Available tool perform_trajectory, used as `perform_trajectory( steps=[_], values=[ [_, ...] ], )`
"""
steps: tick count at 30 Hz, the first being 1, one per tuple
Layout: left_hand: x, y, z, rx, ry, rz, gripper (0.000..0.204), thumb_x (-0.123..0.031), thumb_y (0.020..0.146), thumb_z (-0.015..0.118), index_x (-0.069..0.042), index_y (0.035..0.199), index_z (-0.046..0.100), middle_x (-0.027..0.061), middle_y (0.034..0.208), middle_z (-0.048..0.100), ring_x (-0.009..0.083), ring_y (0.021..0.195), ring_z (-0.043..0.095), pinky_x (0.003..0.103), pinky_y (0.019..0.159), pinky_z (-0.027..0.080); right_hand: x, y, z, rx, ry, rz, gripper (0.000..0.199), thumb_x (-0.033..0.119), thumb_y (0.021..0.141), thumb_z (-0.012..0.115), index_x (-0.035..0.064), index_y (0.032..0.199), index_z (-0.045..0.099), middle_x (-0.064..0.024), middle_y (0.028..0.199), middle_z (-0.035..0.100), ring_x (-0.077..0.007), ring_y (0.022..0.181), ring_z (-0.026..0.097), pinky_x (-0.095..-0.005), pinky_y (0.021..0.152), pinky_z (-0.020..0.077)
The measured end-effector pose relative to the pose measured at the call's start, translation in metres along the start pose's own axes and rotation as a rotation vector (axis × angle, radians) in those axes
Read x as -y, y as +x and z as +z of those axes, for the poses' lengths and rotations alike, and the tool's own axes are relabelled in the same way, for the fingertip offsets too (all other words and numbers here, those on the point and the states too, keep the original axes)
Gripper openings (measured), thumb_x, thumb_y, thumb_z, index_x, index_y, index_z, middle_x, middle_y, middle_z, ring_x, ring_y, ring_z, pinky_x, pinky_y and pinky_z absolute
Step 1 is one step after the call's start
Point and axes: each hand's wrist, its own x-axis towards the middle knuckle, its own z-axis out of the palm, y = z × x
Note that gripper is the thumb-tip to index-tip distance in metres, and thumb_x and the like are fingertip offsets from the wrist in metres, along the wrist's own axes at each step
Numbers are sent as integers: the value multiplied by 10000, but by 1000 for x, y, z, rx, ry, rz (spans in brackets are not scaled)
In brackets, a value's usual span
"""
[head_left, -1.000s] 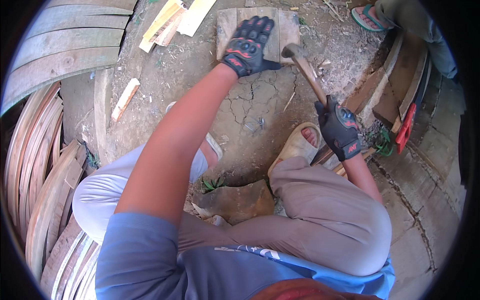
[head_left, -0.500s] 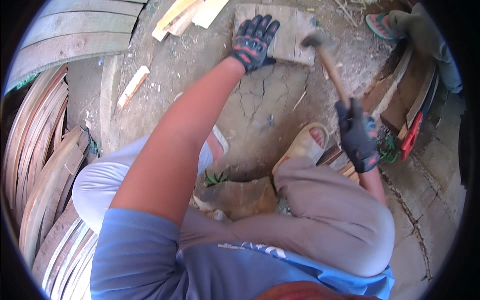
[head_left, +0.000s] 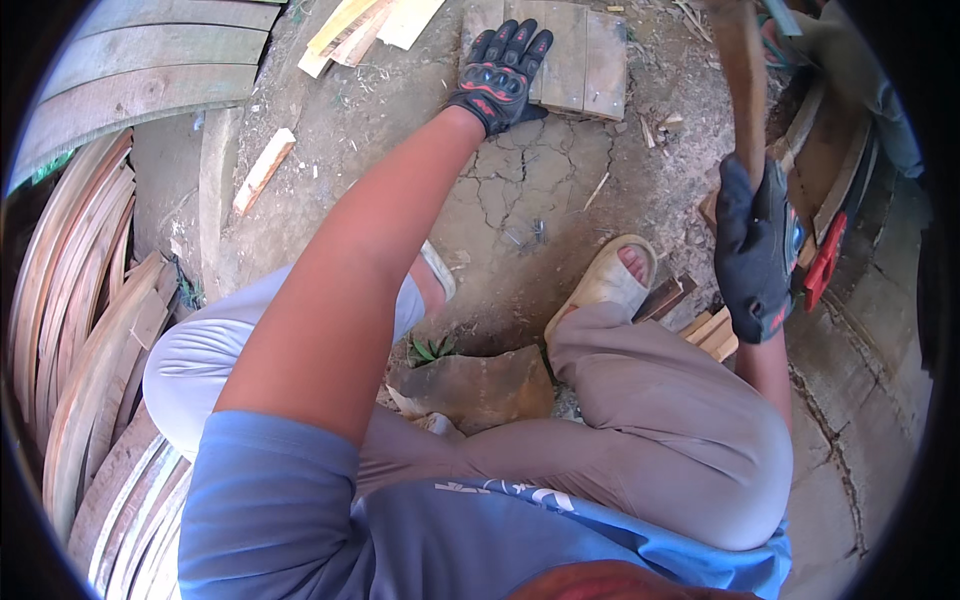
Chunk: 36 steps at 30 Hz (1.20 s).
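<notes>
My left hand (head_left: 500, 78), in a black glove with red marks, lies flat with fingers a little spread on a panel of wooden boards (head_left: 585, 60) resting on the dirt. My right hand (head_left: 755, 245), gloved alike, is closed round the wooden handle of a hammer (head_left: 742, 95). The handle points up and away to the right of the panel; its head is cut off or lost at the top edge. Between my feet and the panel, a few thin metal bits that look like nails (head_left: 530, 233) lie on the ground.
Light wood offcuts (head_left: 365, 30) lie left of the panel, one separate strip (head_left: 264, 170) nearer. Stacked curved-looking planks (head_left: 75, 270) fill the left side. A stone-like block (head_left: 480, 388) sits between my legs. At right are a red-handled tool (head_left: 822, 262) and another person's leg (head_left: 865, 65).
My right hand has moved right and slightly down, and the hammer has swung up and away from the panel. My left hand stays flat on the boards.
</notes>
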Motion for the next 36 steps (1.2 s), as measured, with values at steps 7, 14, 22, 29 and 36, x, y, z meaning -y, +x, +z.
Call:
perform_trajectory(
  steps=[7,14,22,29,36],
  values=[
    [-9,19,3,-44,53,18,1146,-608,825,797,-147,1695,211,158,1728,263,386,1585,262,543,1296,198,-64,-28,52,358,-297,-97,262,300,1062,599,44,1114,624,-245,781,680,-442,733,704,-518,625,532],
    [-2,2,1,-19,32,-4,1149,-650,825,769,-150,1694,207,156,1732,258,379,1585,268,540,1294,199,-11,-10,13,-53,-18,8,223,254,1058,624,43,1132,624,-227,757,667,-440,723,698,-512,630,522],
    [-11,6,-9,28,-16,-19,1141,-619,844,768,-128,1698,193,152,1744,229,381,1588,262,533,1296,190,-27,-25,26,169,-126,36,174,194,1051,619,37,1126,609,-218,728,652,-431,665,683,-502,590,515],
    [-21,21,-15,29,-77,15,1132,-589,842,782,-128,1698,202,148,1745,233,378,1597,247,531,1302,187,-80,-30,64,428,-401,69,299,322,1065,565,41,1142,632,-255,832,702,-464,775,707,-544,662,551],
    [-9,7,-11,9,-47,-23,1066,-547,890,753,-133,1697,192,154,1746,227,380,1598,244,537,1301,193,-16,-7,10,0,-110,43,238,265,1065,610,33,1119,623,-247,819,691,-426,759,701,-507,629,516]
  ],
)
